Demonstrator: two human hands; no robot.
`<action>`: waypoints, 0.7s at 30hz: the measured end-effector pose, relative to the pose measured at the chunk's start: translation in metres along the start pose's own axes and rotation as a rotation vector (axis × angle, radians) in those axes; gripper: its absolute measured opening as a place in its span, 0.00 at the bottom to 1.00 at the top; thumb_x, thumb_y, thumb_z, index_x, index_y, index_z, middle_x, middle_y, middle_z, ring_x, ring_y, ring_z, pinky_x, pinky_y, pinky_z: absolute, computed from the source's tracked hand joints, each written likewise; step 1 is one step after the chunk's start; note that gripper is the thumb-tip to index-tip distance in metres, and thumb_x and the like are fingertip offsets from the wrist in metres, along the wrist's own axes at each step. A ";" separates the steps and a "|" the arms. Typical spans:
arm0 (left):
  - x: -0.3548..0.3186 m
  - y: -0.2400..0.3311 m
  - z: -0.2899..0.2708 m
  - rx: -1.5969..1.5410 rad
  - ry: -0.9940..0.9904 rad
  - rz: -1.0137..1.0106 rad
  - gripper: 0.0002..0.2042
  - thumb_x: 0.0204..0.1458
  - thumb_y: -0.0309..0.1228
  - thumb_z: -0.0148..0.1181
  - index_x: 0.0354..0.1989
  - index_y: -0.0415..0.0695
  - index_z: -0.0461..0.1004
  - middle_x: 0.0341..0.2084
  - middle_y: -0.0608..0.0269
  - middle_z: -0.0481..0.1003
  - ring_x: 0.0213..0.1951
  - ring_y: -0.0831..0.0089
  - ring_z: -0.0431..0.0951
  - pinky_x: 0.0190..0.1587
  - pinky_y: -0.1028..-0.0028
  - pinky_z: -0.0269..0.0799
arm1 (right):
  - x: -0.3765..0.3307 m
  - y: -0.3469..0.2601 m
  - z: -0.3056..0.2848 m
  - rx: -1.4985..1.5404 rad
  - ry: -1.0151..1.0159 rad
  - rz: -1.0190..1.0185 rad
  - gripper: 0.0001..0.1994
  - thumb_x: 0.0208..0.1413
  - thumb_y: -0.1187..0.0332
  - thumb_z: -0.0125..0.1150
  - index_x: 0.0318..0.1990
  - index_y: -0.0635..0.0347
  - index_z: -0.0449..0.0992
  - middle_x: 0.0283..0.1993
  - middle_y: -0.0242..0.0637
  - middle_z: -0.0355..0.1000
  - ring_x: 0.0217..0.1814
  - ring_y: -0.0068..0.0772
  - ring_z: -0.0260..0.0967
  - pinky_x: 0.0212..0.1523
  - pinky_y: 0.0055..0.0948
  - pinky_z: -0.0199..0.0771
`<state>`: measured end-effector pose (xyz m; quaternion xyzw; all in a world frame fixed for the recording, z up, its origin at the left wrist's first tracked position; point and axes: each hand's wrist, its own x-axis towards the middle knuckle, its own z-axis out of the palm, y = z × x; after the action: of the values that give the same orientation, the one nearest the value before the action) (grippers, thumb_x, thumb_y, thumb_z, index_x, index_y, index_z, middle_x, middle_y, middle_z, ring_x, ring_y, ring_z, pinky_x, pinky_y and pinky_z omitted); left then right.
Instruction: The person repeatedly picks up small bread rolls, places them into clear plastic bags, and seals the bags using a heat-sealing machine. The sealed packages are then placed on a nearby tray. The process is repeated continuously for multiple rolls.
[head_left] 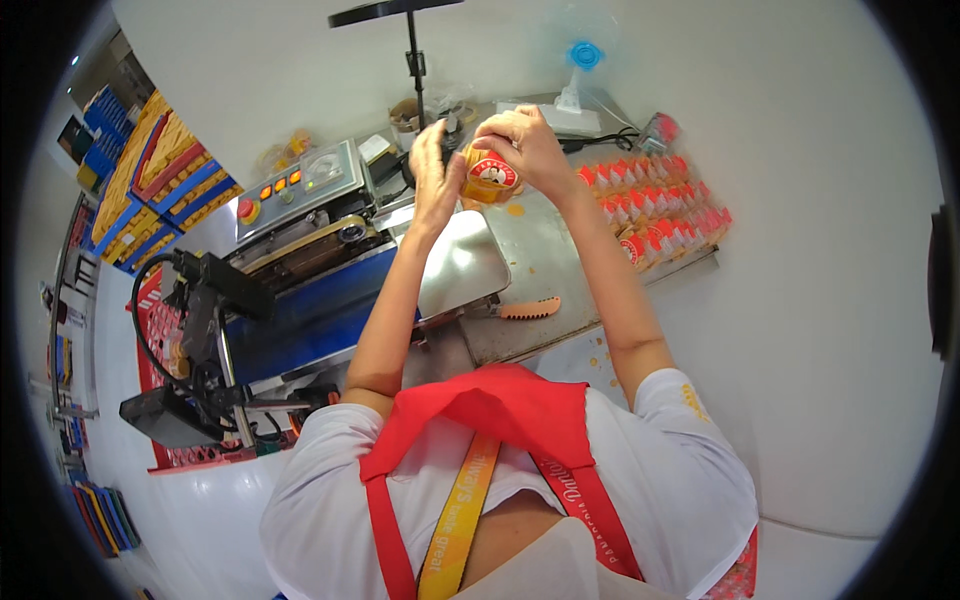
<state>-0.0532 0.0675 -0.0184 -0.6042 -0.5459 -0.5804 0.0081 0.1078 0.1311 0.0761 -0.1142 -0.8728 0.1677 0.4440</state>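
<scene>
In front of me, above the metal worktop (560, 265), is a see-through packet (491, 180) with golden-brown contents and a round red label. My right hand (527, 150) grips its upper right side, fingers curled over the top. On the packet's left side, my left hand (436, 182) is upright with its fingers stretched out and apart; its thumb side is close against the packet. Whether it touches cannot be made out. Several similar red-labelled packets (655, 210) stand in rows to the right. A knife with an orange handle (530, 309) lies on the worktop below my hands.
A conveyor machine with a blue belt (315, 315) and a control panel (300, 187) fills the left. A black device on a stand (215, 290) is nearer. At the back are a small fan (580, 75) and a black pole (415, 70). Yellow and blue crates (165, 185) are stacked far left.
</scene>
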 end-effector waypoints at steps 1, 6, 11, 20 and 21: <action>0.002 0.015 -0.008 -0.125 -0.091 0.052 0.31 0.57 0.50 0.50 0.61 0.40 0.57 0.52 0.50 0.66 0.57 0.58 0.63 0.60 0.65 0.55 | 0.002 -0.004 0.002 -0.031 -0.061 -0.036 0.06 0.50 0.69 0.60 0.28 0.61 0.77 0.26 0.36 0.74 0.32 0.37 0.67 0.48 0.34 0.60; -0.016 0.027 -0.029 -0.317 0.100 -0.111 0.29 0.58 0.43 0.54 0.61 0.38 0.55 0.42 0.60 0.73 0.42 0.74 0.73 0.48 0.74 0.68 | -0.014 -0.021 0.033 0.119 0.216 0.088 0.29 0.47 0.62 0.67 0.54 0.58 0.59 0.47 0.38 0.70 0.42 0.35 0.69 0.57 0.39 0.61; -0.059 -0.003 -0.049 -0.425 0.102 -0.207 0.33 0.55 0.38 0.59 0.64 0.41 0.50 0.43 0.62 0.72 0.42 0.77 0.73 0.45 0.78 0.70 | -0.083 0.009 0.099 0.733 -0.031 0.543 0.37 0.45 0.78 0.67 0.56 0.55 0.44 0.50 0.45 0.66 0.52 0.35 0.68 0.46 0.30 0.77; -0.090 0.011 -0.050 0.013 0.246 -0.356 0.19 0.54 0.28 0.59 0.53 0.33 0.69 0.51 0.43 0.70 0.51 0.57 0.74 0.51 0.66 0.70 | -0.104 -0.007 0.127 0.154 0.169 0.355 0.15 0.51 0.68 0.64 0.42 0.65 0.66 0.40 0.43 0.72 0.41 0.36 0.74 0.39 0.32 0.75; -0.089 0.012 -0.050 0.121 0.277 -0.276 0.18 0.54 0.28 0.59 0.51 0.34 0.70 0.48 0.44 0.72 0.49 0.57 0.75 0.49 0.67 0.71 | -0.098 -0.014 0.121 0.067 0.174 0.322 0.15 0.52 0.67 0.64 0.41 0.65 0.67 0.39 0.44 0.73 0.39 0.38 0.74 0.38 0.33 0.75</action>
<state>-0.0558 -0.0277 -0.0581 -0.4365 -0.6511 -0.6196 0.0400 0.0654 0.0606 -0.0570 -0.2517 -0.7954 0.2551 0.4888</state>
